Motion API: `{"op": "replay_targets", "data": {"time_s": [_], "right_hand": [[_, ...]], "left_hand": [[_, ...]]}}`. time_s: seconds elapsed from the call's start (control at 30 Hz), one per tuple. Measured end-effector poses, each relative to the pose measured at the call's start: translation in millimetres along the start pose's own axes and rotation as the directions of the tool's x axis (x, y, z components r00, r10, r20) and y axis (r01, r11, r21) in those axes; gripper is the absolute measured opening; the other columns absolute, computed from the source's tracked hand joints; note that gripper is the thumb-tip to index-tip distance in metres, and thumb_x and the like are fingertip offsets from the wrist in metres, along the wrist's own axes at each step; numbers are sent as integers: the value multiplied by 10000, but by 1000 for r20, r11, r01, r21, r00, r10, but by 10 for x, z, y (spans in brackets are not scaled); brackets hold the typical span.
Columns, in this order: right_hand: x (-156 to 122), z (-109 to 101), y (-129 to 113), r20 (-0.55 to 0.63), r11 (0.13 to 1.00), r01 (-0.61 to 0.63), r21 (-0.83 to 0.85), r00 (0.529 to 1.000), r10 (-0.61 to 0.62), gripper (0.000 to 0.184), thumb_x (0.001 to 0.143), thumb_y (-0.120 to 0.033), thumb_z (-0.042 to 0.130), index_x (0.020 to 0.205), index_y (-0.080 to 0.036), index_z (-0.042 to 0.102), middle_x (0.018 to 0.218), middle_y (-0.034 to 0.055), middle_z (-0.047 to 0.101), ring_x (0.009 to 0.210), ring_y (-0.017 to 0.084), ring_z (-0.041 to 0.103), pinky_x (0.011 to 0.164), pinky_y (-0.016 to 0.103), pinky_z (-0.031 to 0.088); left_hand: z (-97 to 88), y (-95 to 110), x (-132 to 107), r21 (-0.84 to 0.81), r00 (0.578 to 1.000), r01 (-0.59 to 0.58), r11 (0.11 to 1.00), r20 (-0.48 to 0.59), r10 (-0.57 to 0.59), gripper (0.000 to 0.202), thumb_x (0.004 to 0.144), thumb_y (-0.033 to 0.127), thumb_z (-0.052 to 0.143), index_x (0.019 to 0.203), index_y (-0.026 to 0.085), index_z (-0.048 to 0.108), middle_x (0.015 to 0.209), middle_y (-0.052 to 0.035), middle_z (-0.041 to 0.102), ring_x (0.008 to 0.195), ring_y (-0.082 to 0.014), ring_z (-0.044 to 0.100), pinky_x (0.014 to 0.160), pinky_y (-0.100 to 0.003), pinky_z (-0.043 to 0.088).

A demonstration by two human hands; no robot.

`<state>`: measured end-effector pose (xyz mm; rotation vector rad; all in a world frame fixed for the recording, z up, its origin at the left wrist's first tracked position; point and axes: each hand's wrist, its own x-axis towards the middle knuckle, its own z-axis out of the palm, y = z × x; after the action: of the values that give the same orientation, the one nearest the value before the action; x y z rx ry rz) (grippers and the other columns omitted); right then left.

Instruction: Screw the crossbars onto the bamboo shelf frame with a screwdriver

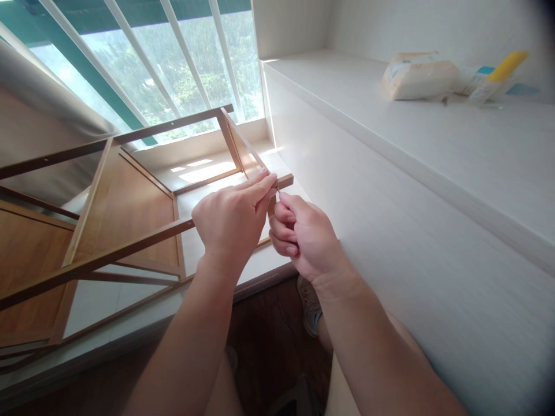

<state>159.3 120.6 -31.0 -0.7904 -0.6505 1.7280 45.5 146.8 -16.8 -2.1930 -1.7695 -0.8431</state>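
Observation:
A brown wooden shelf rack (130,248) lies on its side below the window, its shelf panels standing upright between the rails. My left hand (229,216) is closed around the near rail, close to its end, with the fingertips at the joint of the last panel. Just to the right, my right hand (303,228) is closed in a pinch at the underside of that rail. A short, thin metal piece (278,190) shows between thumb and forefinger, touching the rail; whether it is a screw or a hex key I cannot tell. The rest of it is hidden by the fingers.
On the right runs a pale wooden cabinet or ledge (390,190). A plastic-wrapped pack (418,78) and a yellow-handled item (507,66) lie on it. A barred window (186,63) is behind the rack, with a grey curtain (47,98) at left. My shoe (309,306) is on the dark floor.

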Motion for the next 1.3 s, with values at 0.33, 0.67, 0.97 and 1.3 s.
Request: {"op": "replay_targets", "data": {"time_s": [0.33, 0.67, 0.97, 1.3], "right_hand": [[29, -122, -12, -25, 336, 177, -925, 855, -518, 426, 935, -356, 503, 549, -203, 408, 534, -16, 367, 512, 115, 285, 508, 299, 151], [-42, -39, -21, 289, 895, -187, 405, 955, 69, 390, 1013, -225, 298, 635, -225, 204, 462, -93, 218, 365, 77, 185, 366, 200, 169], [-76, 27, 12, 305, 769, -205, 606, 952, 14, 407, 1022, -213, 324, 645, -217, 172, 479, -98, 200, 361, 66, 190, 361, 160, 191], [5, -13, 46, 83, 965, -111, 236, 992, 93, 471, 889, -487, 517, 610, -230, 237, 420, -103, 233, 350, 74, 208, 353, 212, 161]], "left_hand": [[-37, 11, -5, -14, 1000, 7, 1000, 29, -6, 256, 949, 405, 533, 1127, 469, 705, 1157, 112, 702, 927, -215, 726, 638, -314, 508], [-58, 20, -6, -31, 999, 0, 1000, 40, 1, 250, 935, 413, 560, 1132, 472, 702, 1162, 107, 705, 942, -213, 721, 697, -317, 511], [-36, 32, -23, -91, 999, 39, 995, 23, -37, 265, 967, 400, 505, 1104, 425, 731, 1093, 75, 744, 969, -197, 713, 746, -287, 505], [12, -1, -31, -53, 1000, -18, 998, -7, 18, 243, 924, 418, 573, 1119, 452, 713, 1181, 98, 700, 963, -214, 714, 756, -332, 523]]}}
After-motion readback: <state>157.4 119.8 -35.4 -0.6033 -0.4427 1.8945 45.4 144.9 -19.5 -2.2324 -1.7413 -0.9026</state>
